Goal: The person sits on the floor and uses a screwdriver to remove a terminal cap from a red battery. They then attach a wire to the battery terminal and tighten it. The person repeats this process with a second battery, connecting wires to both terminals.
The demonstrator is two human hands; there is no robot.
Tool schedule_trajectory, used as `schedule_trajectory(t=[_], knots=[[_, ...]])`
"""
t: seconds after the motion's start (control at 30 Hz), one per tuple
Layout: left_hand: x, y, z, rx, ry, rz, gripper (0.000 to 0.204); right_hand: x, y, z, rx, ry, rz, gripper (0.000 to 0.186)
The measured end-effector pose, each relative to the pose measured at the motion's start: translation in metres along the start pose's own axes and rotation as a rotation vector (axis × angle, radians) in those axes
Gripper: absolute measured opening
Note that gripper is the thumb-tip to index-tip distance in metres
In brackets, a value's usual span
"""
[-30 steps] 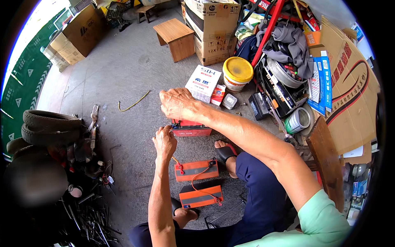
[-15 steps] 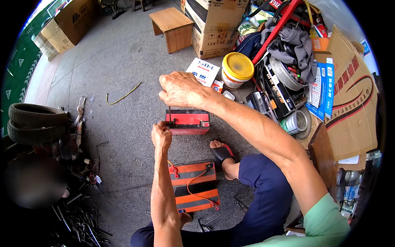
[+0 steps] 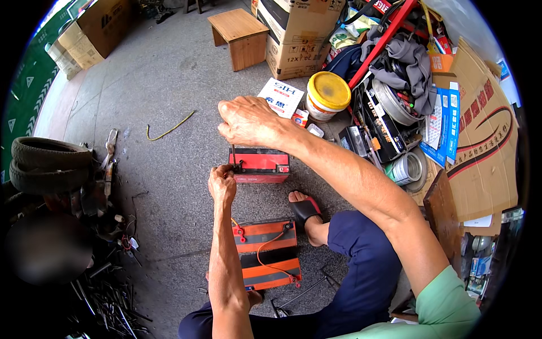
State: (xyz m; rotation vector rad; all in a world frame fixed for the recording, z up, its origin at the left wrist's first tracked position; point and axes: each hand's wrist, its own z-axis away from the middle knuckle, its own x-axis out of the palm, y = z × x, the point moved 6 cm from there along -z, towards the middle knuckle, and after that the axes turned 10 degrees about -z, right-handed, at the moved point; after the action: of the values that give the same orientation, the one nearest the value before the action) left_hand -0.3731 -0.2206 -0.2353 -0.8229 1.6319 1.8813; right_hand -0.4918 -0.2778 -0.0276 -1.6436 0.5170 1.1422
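Note:
A red battery with a black-edged top [image 3: 261,159] stands on the grey floor in front of me. Above its left end, my right hand [image 3: 251,120] is closed around the top of a screwdriver; the handle is hidden in the fist. The thin dark screwdriver shaft [image 3: 234,153] points straight down at the battery's left terminal. There my left hand [image 3: 222,185] is closed in a pinch, and what its fingertips hold is too small and covered to name. Nearer to me lie two orange batteries with grey stripes [image 3: 265,238], joined by an orange wire [image 3: 258,252].
A yellow-lidded bucket [image 3: 328,91], a white box [image 3: 280,97] and a wooden stool [image 3: 238,31] stand beyond. Cartons and clutter line the right, with a flattened cardboard sheet [image 3: 485,186]. Tyres [image 3: 51,164] and scattered metal rods [image 3: 116,308] lie left. A yellow cord [image 3: 169,131] rests on the floor.
Both hands keep their place at the battery's left terminal, and the screwdriver stays upright. Only the view has shifted slightly.

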Motion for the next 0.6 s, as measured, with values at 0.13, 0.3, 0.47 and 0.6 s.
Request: schedule_trajectory(t=[0.13,0.3,0.47,0.6], knots=[[-0.001,0.000,0.000,-0.007,0.017,0.003,0.022,-0.001,-0.002,0.002,-0.014,-0.003,0.005,0.025],[-0.003,0.002,0.001,-0.032,0.015,0.044,0.022,0.000,-0.002,0.002,-0.013,-0.044,-0.006,0.025],[-0.005,0.003,0.004,-0.021,0.038,0.100,0.022,0.003,-0.005,0.007,-0.090,-0.072,0.036,0.025],[-0.006,0.001,0.006,0.016,0.050,0.136,0.022,0.008,-0.012,0.014,-0.190,-0.071,0.039,0.027]])
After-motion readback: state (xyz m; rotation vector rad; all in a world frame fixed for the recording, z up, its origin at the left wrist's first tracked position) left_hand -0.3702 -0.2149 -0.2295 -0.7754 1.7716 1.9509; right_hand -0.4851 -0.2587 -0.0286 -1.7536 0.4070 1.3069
